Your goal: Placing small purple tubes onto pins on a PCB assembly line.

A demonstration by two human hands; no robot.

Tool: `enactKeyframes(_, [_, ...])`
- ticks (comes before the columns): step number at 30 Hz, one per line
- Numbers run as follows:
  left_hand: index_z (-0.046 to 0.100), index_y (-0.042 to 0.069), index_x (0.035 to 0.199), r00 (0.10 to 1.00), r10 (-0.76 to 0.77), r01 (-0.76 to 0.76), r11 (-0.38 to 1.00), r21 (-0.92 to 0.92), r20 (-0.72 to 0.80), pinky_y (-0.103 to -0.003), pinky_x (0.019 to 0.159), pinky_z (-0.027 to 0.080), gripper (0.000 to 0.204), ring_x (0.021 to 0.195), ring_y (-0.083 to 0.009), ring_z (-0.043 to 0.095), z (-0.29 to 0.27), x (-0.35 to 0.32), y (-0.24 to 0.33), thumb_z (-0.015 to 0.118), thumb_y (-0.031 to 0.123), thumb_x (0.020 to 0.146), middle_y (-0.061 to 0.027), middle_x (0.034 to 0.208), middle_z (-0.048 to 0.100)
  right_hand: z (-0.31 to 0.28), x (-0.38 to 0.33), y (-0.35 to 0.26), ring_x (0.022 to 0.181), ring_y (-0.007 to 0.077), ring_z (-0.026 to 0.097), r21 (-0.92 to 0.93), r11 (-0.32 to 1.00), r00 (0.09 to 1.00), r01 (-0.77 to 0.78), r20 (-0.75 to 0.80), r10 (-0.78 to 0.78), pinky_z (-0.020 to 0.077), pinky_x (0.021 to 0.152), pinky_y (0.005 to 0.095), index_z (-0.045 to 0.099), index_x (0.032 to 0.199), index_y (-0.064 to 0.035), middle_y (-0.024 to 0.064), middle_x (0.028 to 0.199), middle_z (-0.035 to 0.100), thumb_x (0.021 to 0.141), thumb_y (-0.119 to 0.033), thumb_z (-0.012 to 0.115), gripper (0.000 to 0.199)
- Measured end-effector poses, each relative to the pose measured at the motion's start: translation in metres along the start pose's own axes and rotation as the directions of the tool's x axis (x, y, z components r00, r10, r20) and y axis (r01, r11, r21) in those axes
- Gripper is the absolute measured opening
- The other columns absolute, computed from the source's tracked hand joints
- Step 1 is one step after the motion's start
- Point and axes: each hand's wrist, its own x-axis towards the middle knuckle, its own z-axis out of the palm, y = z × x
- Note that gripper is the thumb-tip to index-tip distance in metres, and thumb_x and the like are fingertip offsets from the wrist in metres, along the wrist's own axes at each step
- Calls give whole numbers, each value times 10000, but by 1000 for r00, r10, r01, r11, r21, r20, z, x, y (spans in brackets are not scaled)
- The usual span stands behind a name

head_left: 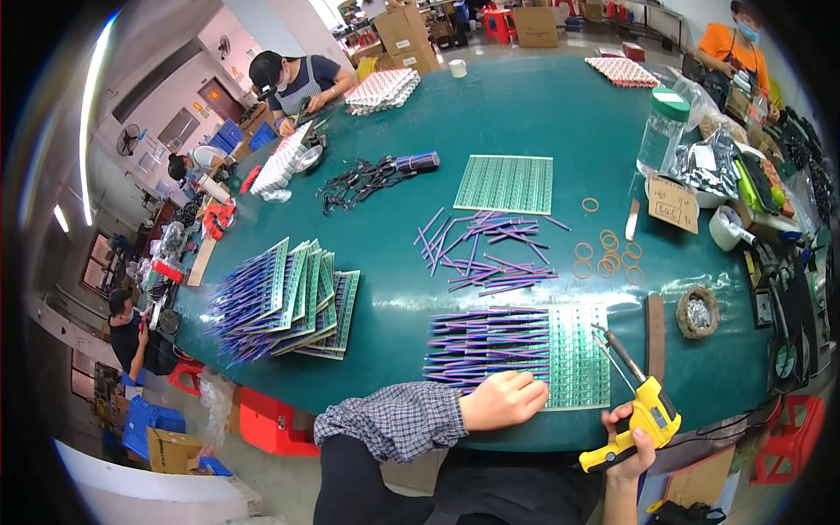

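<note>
My left hand (505, 401) is closed in a pinch at the lower part of a green circuit board panel (579, 350); what sits between its fingertips is hidden. Rows of purple-and-blue wires (486, 337) run leftward from that panel. In my right hand (632, 442) is a yellow soldering gun (654, 413), its tip and thin feed tube pointing up-left over the panel's right side. Just beyond lies a loose pile of short purple wires (494, 249). Farther back is a bare green panel (505, 184). Overlapping panels with wires attached (293, 297) are stacked at the left.
Several rubber bands (610, 254), a brown strip (654, 337) and a round tin of metallic material (697, 312) lie on the right. A clear jar with a green lid (662, 131) stands behind. Black cables (367, 182) lie back left. A co-worker (302, 83) sits across the green table (385, 236).
</note>
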Motion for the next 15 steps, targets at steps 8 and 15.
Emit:
enactKeyframes(8, [645,81,919,952,-298,304,923,-233,65,-381,670,516,122,786,-259,611,0,29,-89,651,121,803,-69,851,598,-5,12,6,886,222,592,44,996,996,76,38,-78,474,950,411,526,1059,46,130,931,565,773,-186,587,374])
enactKeyframes(15, [643,90,828,902,-423,402,897,-185,-87,-352,717,497,61,821,-245,572,43,23,-143,661,89,769,-52,868,570,-3,10,7,863,223,598,18,995,995,102,22,-102,481,915,399,530,1084,46,131,933,573,778,-185,586,388])
